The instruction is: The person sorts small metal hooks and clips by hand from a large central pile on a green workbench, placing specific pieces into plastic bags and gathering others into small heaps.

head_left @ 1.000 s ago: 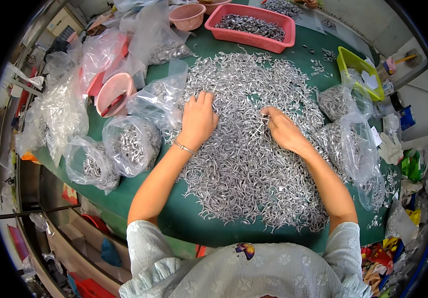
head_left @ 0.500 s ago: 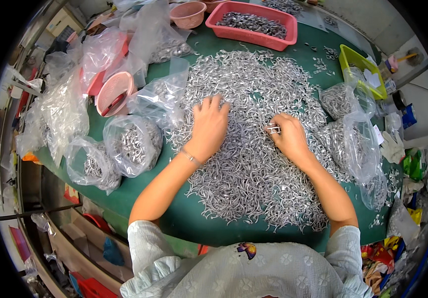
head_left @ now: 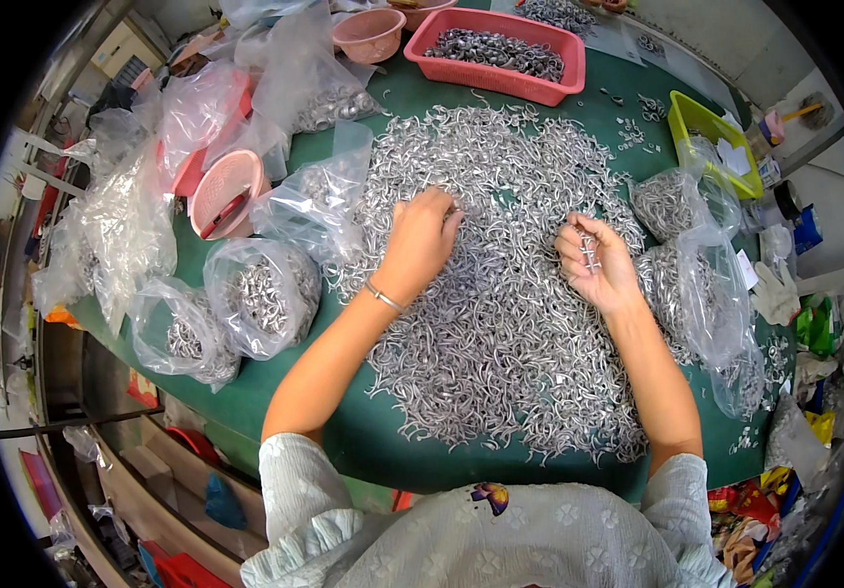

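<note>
A broad pile of small, curved silver metal pieces covers the middle of the green table. Over its upper left part, my left hand is closed, fingers curled down and thumb drawn in at the pile. Whatever its fingertips may hold is hidden. My right hand hovers at the right of the pile, palm turned partly up. Its fingers curl around a few curved metal pieces, which show between fingers and palm.
Clear bags of metal pieces stand left of the pile, and more bags line its right. At the back sits a pink basket of pieces. A yellow-green basket is far right; a pink bowl stands left.
My right hand has moved slightly right and rolled palm up, bringing the pieces in it into view. My left hand's fingers have curled in and shifted a little to the right.
</note>
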`<state>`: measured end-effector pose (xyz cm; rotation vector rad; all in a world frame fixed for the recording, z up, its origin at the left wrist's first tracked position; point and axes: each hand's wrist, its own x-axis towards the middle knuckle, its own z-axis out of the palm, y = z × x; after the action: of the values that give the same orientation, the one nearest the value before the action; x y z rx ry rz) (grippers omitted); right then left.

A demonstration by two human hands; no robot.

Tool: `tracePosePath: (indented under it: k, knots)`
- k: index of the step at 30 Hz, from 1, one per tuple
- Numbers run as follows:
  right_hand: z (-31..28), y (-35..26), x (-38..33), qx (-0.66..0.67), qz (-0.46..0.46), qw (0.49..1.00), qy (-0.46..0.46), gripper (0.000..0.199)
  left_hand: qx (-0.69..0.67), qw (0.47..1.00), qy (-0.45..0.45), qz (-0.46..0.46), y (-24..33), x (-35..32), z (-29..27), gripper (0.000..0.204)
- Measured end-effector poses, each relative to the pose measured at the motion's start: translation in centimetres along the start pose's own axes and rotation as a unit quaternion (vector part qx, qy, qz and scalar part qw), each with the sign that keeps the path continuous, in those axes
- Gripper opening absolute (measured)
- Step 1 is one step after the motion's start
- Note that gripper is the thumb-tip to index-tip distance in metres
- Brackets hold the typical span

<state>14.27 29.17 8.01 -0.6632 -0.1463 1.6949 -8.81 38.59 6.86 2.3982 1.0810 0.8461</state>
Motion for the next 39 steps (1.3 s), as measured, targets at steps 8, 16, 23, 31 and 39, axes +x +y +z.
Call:
tracePosePath:
  k: [8, 16, 23, 31, 39]
  knots:
    - [1.7, 0.2, 2.8, -0.391, -0.023, 0.919, 0.052, 0.022, -0.331, 0.920, -0.012, -0.210, 1.4, -3.0, -2.4, 0.016]
    - [7.4, 3.7, 5.1, -0.645, -0.079, 0.745, -0.148, 0.017, -0.399, 0.879, -0.112, -0.237, 1.4, -4.3, -3.2, 0.020]
    - [6.6, 4.7, 4.1, -0.647, -0.148, 0.736, -0.134, 0.017, -0.325, 0.917, -0.093, -0.211, 2.0, -4.1, -2.7, 0.018]
    - [6.3, 5.1, 1.8, -0.592, -0.066, 0.799, -0.086, 0.021, -0.344, 0.914, -0.086, -0.198, 2.4, -5.6, -2.9, 0.020]
    - [5.6, 5.0, -2.9, -0.542, 0.028, 0.840, -0.017, 0.020, -0.362, 0.902, -0.013, -0.236, 1.6, -11.8, -5.2, 0.016]
